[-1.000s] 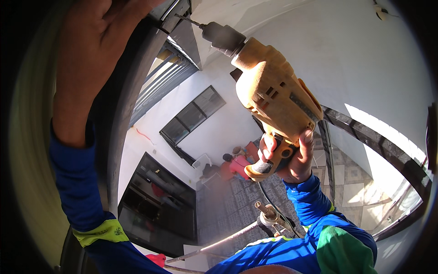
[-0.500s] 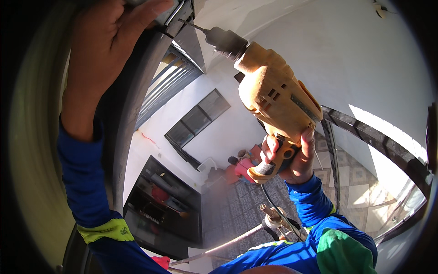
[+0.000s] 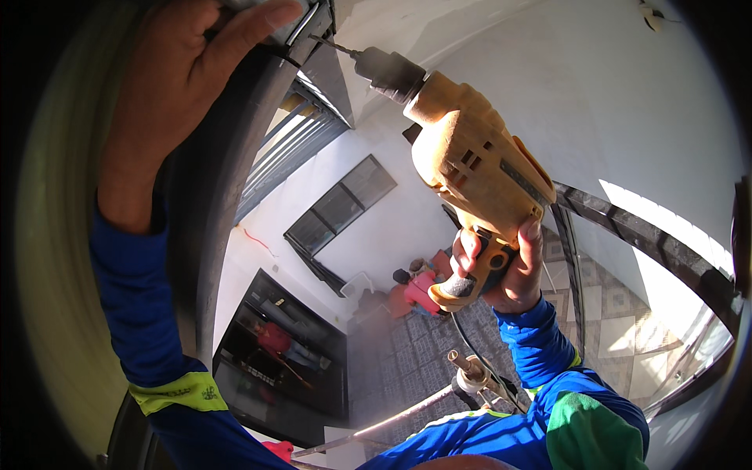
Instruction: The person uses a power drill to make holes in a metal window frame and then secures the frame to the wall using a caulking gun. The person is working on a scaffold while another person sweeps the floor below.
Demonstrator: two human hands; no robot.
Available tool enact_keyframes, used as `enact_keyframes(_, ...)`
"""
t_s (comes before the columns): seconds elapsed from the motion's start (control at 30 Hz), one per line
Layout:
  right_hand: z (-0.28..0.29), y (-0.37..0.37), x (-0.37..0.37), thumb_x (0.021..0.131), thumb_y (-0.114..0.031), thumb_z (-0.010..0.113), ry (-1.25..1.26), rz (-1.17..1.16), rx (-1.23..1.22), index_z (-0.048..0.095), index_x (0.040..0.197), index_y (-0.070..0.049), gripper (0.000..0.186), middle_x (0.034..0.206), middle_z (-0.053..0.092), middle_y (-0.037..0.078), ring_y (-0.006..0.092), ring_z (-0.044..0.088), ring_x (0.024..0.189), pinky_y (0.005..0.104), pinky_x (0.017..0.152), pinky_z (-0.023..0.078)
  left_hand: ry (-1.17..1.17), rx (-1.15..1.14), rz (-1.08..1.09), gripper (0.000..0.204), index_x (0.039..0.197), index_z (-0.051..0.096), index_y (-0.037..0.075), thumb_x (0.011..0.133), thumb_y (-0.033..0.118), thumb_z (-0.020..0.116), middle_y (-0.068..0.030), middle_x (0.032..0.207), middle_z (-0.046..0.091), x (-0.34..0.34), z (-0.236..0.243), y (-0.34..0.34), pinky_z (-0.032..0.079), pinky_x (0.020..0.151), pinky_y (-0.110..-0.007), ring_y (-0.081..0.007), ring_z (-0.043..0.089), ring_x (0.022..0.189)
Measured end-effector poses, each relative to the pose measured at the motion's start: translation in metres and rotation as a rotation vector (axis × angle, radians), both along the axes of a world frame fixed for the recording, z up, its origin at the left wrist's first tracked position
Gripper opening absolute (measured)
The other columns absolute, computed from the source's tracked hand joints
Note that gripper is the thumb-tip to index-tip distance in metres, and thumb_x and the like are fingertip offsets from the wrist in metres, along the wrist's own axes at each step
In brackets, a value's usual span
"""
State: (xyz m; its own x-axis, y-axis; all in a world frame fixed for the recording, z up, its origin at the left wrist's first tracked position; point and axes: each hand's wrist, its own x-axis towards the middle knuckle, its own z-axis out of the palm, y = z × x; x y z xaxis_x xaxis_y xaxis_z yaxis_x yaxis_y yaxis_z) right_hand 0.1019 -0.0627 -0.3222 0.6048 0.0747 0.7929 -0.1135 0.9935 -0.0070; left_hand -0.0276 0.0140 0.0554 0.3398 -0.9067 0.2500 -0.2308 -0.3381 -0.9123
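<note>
A dusty yellow power drill [image 3: 478,153] is in my right hand [image 3: 513,270], its fingers wrapped round the handle near the trigger. It tilts up to the left, with a dark chuck [image 3: 389,73] and a thin drill bit [image 3: 333,44]. The bit's tip meets or nearly meets the end of a dark frame [image 3: 301,48]; the exact contact is too small to tell. At the upper left, my left hand [image 3: 176,94] grips a grey piece [image 3: 270,17] with a shiny edge, thumb across it. Its other fingers are partly cut off by the picture's top.
The drill's cord [image 3: 468,337] hangs past a pole with a clamp [image 3: 470,372]. Far below, a person in pink [image 3: 423,291] is on the patterned floor [image 3: 392,352]. Dark glass doors [image 3: 286,352] and a window [image 3: 341,205] line the white wall; a dark frame [image 3: 650,227] curves at right.
My left forearm has shifted slightly left. The drill stays almost in place, a touch to the right. A person in red at the dark doors shows more now.
</note>
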Motion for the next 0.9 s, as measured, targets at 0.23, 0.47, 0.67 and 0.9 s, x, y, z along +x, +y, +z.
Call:
enact_keyframes(0.23,0.002,0.002,0.001,0.097,-0.063,0.060,-0.020,0.010,0.007,0.052,0.130,0.003,0.074,0.087,0.065,0.012,0.0222,0.066,0.076,0.0379,0.070,0.056,0.084,-0.036,-0.196,0.028,0.095,0.071,-0.006,0.100,0.021,0.068,-0.0184,0.084,0.075,0.008,-0.027,-0.020,0.055,0.068,-0.035,-0.0247,0.073,0.074)
enact_keyframes(0.47,0.003,0.003,0.001,0.096,-0.063,0.061,-0.014,0.044,0.016,0.053,0.131,0.003,0.075,0.086,0.066,0.012,0.0220,0.067,0.075,0.0374,0.069,0.057,0.164,-0.137,-0.076,0.024,0.099,0.071,-0.006,0.100,0.018,0.068,-0.0180,0.086,0.075,-0.002,-0.020,-0.020,0.055,0.069,-0.035,-0.0232,0.073,0.075)
enact_keyframes(0.67,0.002,0.008,0.002,0.096,-0.063,0.061,-0.021,0.076,0.033,0.054,0.130,0.003,0.074,0.088,0.066,0.013,0.0227,0.067,0.076,0.0379,0.070,0.057,0.163,-0.152,-0.071,0.025,0.105,0.068,-0.007,0.102,0.018,0.065,-0.0173,0.089,0.074,-0.001,-0.023,-0.015,0.056,0.070,-0.032,-0.0203,0.072,0.078)
enact_keyframes(0.9,-0.001,0.011,-0.001,0.097,-0.061,0.060,-0.006,0.032,0.047,0.054,0.129,0.002,0.071,0.090,0.065,0.013,0.0232,0.066,0.076,0.0382,0.070,0.056,0.233,-0.350,-0.118,0.027,0.113,0.064,-0.008,0.105,0.017,0.062,-0.0165,0.094,0.073,0.013,-0.034,-0.008,0.056,0.071,-0.029,-0.0170,0.071,0.082)
